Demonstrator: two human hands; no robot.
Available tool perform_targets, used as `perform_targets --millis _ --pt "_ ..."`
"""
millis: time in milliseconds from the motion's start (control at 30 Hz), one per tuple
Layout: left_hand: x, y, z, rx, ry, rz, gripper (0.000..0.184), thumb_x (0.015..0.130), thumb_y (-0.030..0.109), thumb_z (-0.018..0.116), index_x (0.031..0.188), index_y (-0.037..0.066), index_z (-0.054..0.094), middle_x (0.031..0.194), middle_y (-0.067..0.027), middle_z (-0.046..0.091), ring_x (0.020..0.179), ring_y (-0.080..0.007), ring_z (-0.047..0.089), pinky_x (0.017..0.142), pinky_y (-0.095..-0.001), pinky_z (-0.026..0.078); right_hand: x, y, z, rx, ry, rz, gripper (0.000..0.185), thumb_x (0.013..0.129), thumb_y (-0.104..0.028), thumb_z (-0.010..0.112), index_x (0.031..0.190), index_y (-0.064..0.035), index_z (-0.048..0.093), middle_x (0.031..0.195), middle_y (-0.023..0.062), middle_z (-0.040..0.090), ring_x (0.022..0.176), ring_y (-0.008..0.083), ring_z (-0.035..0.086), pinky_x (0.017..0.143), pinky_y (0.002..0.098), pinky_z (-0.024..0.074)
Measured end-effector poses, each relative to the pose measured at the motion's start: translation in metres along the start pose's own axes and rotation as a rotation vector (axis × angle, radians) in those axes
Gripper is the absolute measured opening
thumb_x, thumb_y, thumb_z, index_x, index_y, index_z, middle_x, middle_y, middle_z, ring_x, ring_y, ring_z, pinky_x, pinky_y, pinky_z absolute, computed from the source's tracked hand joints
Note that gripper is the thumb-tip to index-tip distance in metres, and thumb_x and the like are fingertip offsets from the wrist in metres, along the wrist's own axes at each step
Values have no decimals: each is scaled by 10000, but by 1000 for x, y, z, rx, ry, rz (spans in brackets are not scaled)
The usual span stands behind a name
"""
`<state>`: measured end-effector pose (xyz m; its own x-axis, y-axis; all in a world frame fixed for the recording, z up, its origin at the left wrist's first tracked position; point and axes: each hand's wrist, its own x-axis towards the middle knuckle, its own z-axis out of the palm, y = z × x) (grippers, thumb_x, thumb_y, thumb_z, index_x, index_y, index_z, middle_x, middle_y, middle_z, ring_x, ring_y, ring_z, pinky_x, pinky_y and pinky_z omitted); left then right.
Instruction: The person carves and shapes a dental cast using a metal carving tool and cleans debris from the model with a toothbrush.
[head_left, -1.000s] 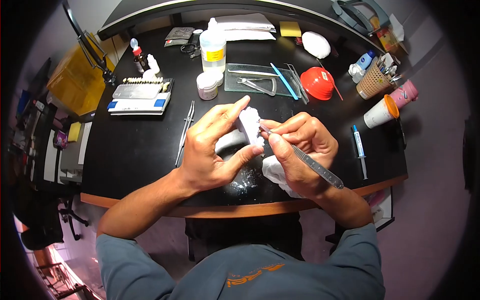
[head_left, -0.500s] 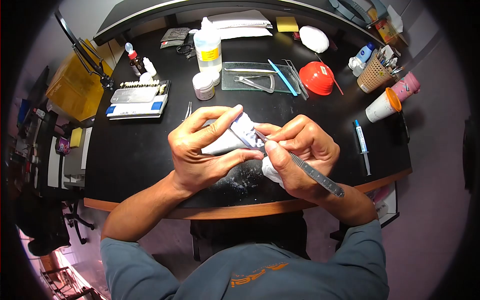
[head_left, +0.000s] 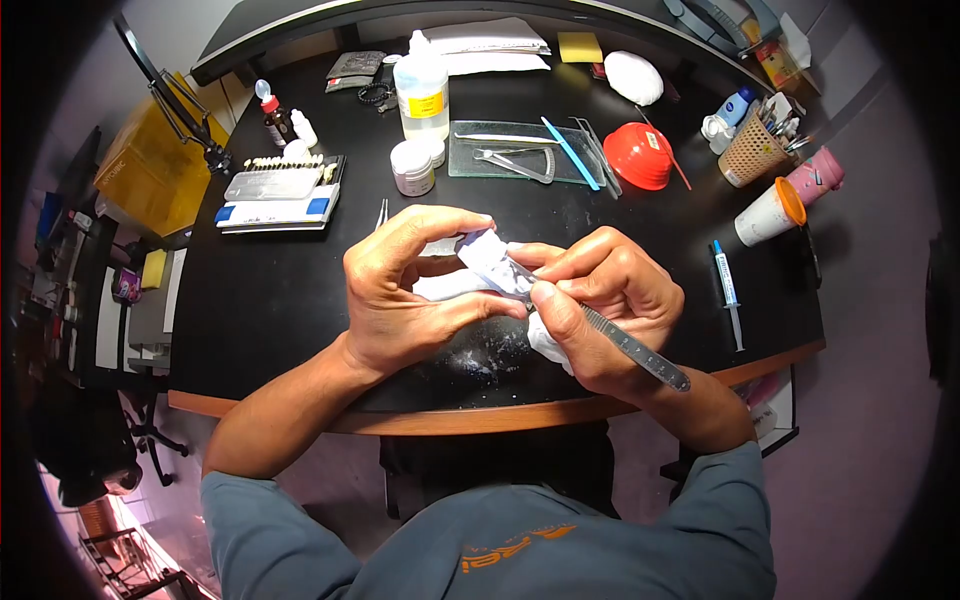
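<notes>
The left hand point(head_left: 390, 295) held a white plaster-like dental model point(head_left: 482, 255) in front of the person, above the surface point(head_left: 270, 320), its fingers curved around the piece with the index finger at the upper end and the thumb at the lower. The fingers of the right hand point(head_left: 615, 310) were pinched narrow on a metal scalpel handle point(head_left: 640, 351) with ruler marks, slanted so its working end met the model's near right side; the very tip was too small to make out. A pale shape point(head_left: 445, 286) showed in the hollow of the left hand, partly hidden; whether it belonged to the model could not be told.

White powder point(head_left: 482, 362) lay scattered below the hands, and a crumpled white cloth point(head_left: 547, 340) sat under the right hand. The tips of metal tweezers point(head_left: 383, 212) showed just beyond the left hand. Farther back stood a lidded jar point(head_left: 413, 172), and right of it lay a glass slab point(head_left: 468, 170) with a caliper point(head_left: 549, 168) on it. A red bowl point(head_left: 632, 158) rested beyond the right hand, and a blue-tipped syringe point(head_left: 729, 290) lay to its right.
</notes>
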<state>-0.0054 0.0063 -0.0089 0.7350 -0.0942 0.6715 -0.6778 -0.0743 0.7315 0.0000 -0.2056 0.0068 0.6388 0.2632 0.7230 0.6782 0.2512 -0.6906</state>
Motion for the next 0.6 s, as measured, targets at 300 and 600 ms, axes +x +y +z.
perform_targets --millis 300,600 --pt "1 -3 -6 -142 -61 53 487 728 -70 931 1162 -53 711 1133 -162 730 1045 -230 762 852 -352 696 4 -3 -4 -50 -29 -94 195 848 106 738 803 6 576 875 176 694 874 270 781 880 453 668" --pt "0 -2 -5 -157 -36 -4 464 719 -63 941 1127 -51 722 1090 -147 736 1018 -218 767 832 -335 697 1 -2 0 -78 -5 -122 196 826 131 743 819 8 591 875 180 702 882 292 784 873 452 663"
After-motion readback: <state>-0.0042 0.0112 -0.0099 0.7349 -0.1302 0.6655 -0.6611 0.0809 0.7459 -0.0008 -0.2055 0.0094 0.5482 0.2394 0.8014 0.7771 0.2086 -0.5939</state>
